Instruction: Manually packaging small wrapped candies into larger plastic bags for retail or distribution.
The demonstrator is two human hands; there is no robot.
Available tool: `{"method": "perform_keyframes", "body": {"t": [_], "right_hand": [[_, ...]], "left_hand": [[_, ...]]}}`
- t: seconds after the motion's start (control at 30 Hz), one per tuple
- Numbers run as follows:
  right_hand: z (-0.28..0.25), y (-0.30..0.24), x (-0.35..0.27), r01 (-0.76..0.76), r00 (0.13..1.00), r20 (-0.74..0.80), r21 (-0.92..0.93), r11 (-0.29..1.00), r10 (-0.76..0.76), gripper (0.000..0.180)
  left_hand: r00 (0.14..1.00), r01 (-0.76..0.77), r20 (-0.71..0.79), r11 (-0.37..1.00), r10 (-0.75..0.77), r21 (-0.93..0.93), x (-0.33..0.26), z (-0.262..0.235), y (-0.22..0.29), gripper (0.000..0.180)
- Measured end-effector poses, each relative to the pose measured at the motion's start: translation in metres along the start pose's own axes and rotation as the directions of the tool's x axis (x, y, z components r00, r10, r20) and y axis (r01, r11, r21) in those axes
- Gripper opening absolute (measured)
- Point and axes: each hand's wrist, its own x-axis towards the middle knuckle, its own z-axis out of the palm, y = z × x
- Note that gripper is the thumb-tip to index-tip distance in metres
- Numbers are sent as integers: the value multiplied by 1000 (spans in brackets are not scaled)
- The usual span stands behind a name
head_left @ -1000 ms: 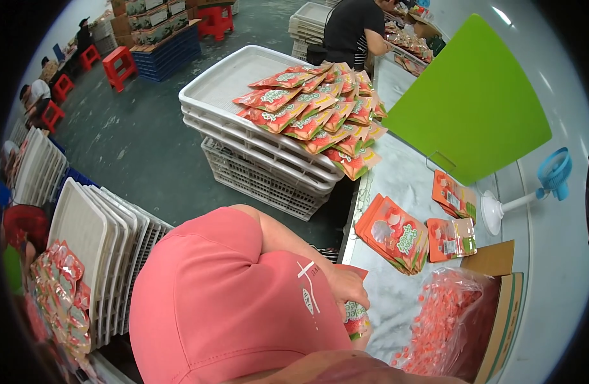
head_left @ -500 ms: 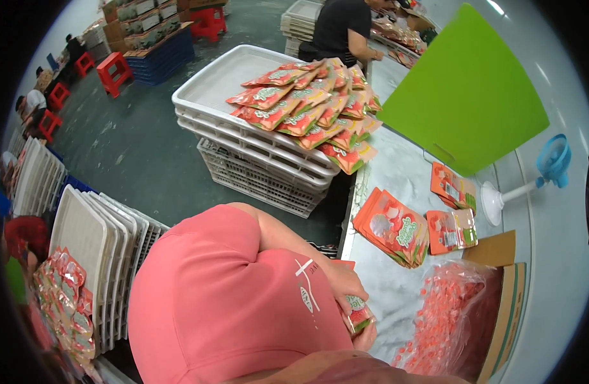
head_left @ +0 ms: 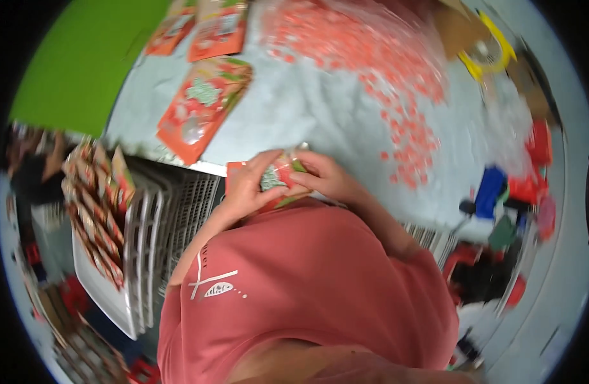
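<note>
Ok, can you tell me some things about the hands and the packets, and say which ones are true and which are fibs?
1. Both hands hold one red packet. True: left hand, right hand.
2. A pile of red packets lies on the table. True.
3. The big flat board is blue. False: it is green.
4. The white tray on the left holds nothing. False: packets lie in rows on it.
5. The person's shirt is yellow. False: it is pinkish red.

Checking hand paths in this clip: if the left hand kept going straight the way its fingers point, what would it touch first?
Probably the right hand: the left hand points across the orange packet they both hold, though blur hides depth.
</note>
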Motion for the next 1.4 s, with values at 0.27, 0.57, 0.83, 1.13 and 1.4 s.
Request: {"method": "perform_keyframes", "body": {"t": [0.27,0.57,0.83,1.13,1.4], "right_hand": [[0,3,-21,-14,991,133,-16,1000,16,41],[-95,30,-82,-179,488,-322,-947,268,-811,37],[-139,64,-63,-408,641,-260,-913,-34,-722,48],[-111,55,-26,-191,736,-158,-981,22,-658,46],[-135,46,-66,-304,602,-274,-947,102,-750,39]], "left_hand": [[983,152,108,988,-147,-36,2,-6,27,24],[945,264,-184,963,-269,-53,-12,-23,19,16],[934,283,-194,952,-301,-112,-8,-22,19,16],[959,258,-142,963,-246,74,-17,-41,27,13],[974,218,-94,963,-205,158,-23,-59,43,9]]}}
